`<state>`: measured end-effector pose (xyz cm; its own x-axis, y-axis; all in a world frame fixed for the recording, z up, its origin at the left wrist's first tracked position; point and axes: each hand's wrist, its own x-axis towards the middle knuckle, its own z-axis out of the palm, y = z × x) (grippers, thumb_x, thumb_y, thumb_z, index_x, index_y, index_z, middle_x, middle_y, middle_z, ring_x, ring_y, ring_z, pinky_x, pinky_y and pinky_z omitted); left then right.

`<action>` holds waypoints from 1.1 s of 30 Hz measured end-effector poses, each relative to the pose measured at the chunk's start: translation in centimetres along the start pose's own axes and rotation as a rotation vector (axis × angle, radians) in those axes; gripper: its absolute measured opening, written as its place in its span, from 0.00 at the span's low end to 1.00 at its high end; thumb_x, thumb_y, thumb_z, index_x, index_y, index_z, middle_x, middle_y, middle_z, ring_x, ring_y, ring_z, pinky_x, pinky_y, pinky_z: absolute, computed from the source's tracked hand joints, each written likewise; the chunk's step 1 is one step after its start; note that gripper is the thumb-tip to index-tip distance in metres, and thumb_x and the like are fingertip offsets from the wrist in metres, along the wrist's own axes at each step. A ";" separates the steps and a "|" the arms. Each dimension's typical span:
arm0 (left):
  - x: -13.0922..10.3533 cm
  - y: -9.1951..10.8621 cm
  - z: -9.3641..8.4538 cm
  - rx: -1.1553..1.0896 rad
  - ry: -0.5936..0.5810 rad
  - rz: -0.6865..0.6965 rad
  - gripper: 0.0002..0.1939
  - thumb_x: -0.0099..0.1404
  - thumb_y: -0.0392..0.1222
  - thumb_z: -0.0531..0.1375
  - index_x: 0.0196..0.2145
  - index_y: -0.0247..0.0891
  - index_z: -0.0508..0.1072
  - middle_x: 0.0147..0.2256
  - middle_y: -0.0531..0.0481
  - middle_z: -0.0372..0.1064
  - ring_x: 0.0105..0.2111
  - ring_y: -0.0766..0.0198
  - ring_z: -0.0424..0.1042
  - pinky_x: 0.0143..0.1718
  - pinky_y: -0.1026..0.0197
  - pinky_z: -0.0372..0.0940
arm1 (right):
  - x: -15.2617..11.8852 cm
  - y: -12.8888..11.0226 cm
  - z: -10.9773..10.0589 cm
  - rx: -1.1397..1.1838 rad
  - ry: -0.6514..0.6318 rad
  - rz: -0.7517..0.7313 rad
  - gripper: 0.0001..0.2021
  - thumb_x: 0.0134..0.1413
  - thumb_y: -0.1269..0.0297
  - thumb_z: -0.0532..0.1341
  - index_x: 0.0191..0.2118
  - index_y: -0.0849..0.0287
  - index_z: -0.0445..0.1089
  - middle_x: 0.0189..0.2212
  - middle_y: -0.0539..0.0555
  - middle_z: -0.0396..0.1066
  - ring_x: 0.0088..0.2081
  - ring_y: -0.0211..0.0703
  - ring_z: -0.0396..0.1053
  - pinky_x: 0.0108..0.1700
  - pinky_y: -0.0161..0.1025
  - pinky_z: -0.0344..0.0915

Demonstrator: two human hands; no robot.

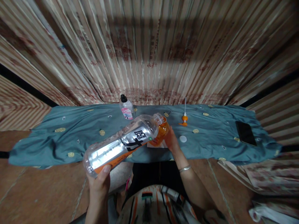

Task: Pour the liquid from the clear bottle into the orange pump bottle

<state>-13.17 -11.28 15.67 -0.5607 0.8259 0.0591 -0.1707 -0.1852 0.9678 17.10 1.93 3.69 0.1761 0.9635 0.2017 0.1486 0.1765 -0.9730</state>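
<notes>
My left hand [101, 180] grips the base of a large clear bottle [121, 144] with a silver and orange label. The bottle is tilted, its neck end up and to the right, over a smaller bottle of orange liquid [161, 133]. Around the right side of that orange bottle is my right hand [171, 140], partly hidden by it. The two bottle mouths are close together; whether they touch I cannot tell. An orange and white pump head [184, 119] with a straw lies on the cloth, and a white round disc [182, 138] is nearer my right hand.
A blue-green cloth with pineapple prints [58, 140] covers the table. At the back stands a clear bottle with a black cap [126, 109]. A dark phone [246, 133] lies at the right. Striped curtains [149, 62] hang behind and at the sides.
</notes>
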 end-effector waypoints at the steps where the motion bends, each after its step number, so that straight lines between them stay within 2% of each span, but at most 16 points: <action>1: 0.0 0.0 0.0 0.003 0.003 0.001 0.43 0.43 0.65 0.81 0.53 0.44 0.81 0.50 0.42 0.84 0.51 0.43 0.83 0.55 0.45 0.80 | -0.2 -0.5 -0.2 0.029 -0.002 0.022 0.46 0.73 0.23 0.39 0.68 0.49 0.77 0.54 0.62 0.87 0.57 0.61 0.86 0.56 0.65 0.83; 3: -0.1 0.0 0.1 0.008 0.008 0.005 0.44 0.44 0.66 0.81 0.55 0.44 0.81 0.51 0.41 0.84 0.51 0.43 0.83 0.55 0.45 0.80 | -0.8 -1.7 -0.6 0.091 -0.002 0.069 0.49 0.72 0.22 0.35 0.73 0.48 0.73 0.63 0.63 0.84 0.64 0.59 0.83 0.61 0.63 0.82; 6: -0.2 0.2 0.3 0.017 0.003 0.003 0.46 0.45 0.66 0.81 0.57 0.43 0.80 0.52 0.40 0.83 0.53 0.41 0.83 0.55 0.44 0.80 | -2.3 -3.8 -1.1 0.242 0.011 0.144 0.55 0.66 0.14 0.36 0.79 0.47 0.64 0.74 0.65 0.74 0.75 0.62 0.73 0.70 0.65 0.75; 7: -0.3 0.3 0.4 0.020 -0.003 -0.001 0.46 0.45 0.66 0.81 0.57 0.43 0.80 0.52 0.40 0.83 0.54 0.41 0.83 0.55 0.43 0.80 | -2.9 -4.6 -1.2 0.255 0.029 0.122 0.56 0.64 0.12 0.39 0.80 0.47 0.62 0.76 0.66 0.71 0.76 0.63 0.71 0.73 0.66 0.72; 9: -0.3 0.5 0.5 0.023 -0.013 -0.007 0.45 0.45 0.66 0.81 0.57 0.44 0.80 0.51 0.41 0.84 0.54 0.39 0.83 0.54 0.42 0.81 | -3.9 -6.0 -1.1 0.251 0.062 0.027 0.57 0.61 0.12 0.51 0.82 0.46 0.58 0.79 0.65 0.67 0.78 0.64 0.67 0.77 0.65 0.67; 12: -0.4 0.7 0.6 0.026 -0.011 -0.008 0.43 0.45 0.66 0.81 0.55 0.46 0.81 0.50 0.42 0.84 0.55 0.38 0.83 0.53 0.42 0.82 | -4.8 -7.9 -0.7 0.183 0.022 -0.052 0.58 0.58 0.19 0.68 0.83 0.45 0.53 0.79 0.64 0.65 0.79 0.65 0.65 0.79 0.64 0.66; 15: -0.4 0.6 0.7 0.030 0.000 0.003 0.42 0.45 0.66 0.81 0.54 0.46 0.81 0.51 0.41 0.84 0.56 0.38 0.82 0.55 0.42 0.81 | -4.8 -9.0 0.0 0.188 -0.010 -0.024 0.63 0.52 0.30 0.79 0.84 0.46 0.49 0.77 0.65 0.68 0.78 0.66 0.67 0.80 0.67 0.64; 19: -0.4 0.3 0.3 0.043 0.009 0.024 0.44 0.46 0.67 0.80 0.55 0.44 0.79 0.51 0.41 0.83 0.55 0.39 0.82 0.57 0.43 0.79 | -4.2 -9.4 0.7 0.177 0.037 0.013 0.65 0.44 0.37 0.84 0.81 0.51 0.54 0.73 0.66 0.72 0.76 0.68 0.69 0.80 0.68 0.63; 23: -0.4 0.0 -0.1 0.060 0.019 0.023 0.43 0.45 0.66 0.81 0.54 0.43 0.79 0.50 0.43 0.82 0.51 0.45 0.82 0.55 0.48 0.79 | -3.7 -9.1 1.1 0.103 0.092 0.003 0.59 0.38 0.38 0.85 0.74 0.52 0.64 0.70 0.65 0.76 0.73 0.69 0.73 0.78 0.66 0.66; 28: -0.3 -0.2 -0.5 0.068 0.018 0.022 0.42 0.47 0.67 0.80 0.53 0.44 0.79 0.51 0.43 0.81 0.52 0.45 0.81 0.56 0.48 0.79 | -3.4 -8.8 1.2 0.004 0.113 -0.003 0.53 0.39 0.41 0.84 0.69 0.52 0.69 0.64 0.64 0.81 0.67 0.70 0.79 0.69 0.64 0.76; 33: 0.0 -0.3 -0.8 0.044 0.028 0.010 0.46 0.42 0.64 0.82 0.56 0.45 0.79 0.53 0.43 0.81 0.52 0.47 0.81 0.54 0.50 0.80 | -3.5 -9.4 1.2 -0.045 0.127 -0.003 0.44 0.42 0.43 0.83 0.64 0.52 0.73 0.57 0.61 0.86 0.58 0.66 0.84 0.60 0.59 0.82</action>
<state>-13.77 -11.69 15.21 -0.5847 0.8088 0.0622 -0.1298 -0.1689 0.9770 13.94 -2.83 11.97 0.2968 0.9293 0.2197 0.1921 0.1673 -0.9670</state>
